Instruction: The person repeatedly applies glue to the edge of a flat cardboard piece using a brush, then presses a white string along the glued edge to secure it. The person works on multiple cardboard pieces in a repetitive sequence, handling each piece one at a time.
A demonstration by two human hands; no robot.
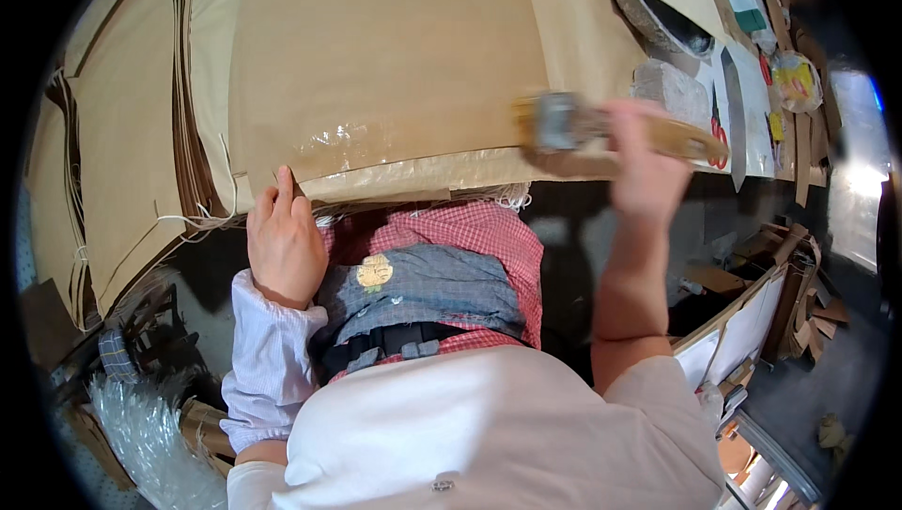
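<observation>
A large brown kraft paper sheet point(385, 49) lies before me, with a wet, glossy streak along its near edge. My left hand point(284, 247) rests at the sheet's near left corner, index finger stretched onto the paper, the other fingers partly bent. To the right, my right hand point(648, 167) is closed around the wooden handle of a wide flat brush point(556, 122). The brush has a metal band, and its bristles point left, over the sheet's near right part. Brush and hand are smeared by motion, so whether the bristles touch the paper cannot be told.
Stacked brown paper sacks point(127, 153) with loose white strings lie at the left. At the right are red-handled scissors point(719, 139), a long blade point(733, 120), a grey block point(670, 87) and a dark bowl-like container point(662, 21). Clear plastic strips point(155, 435) lie low at the left.
</observation>
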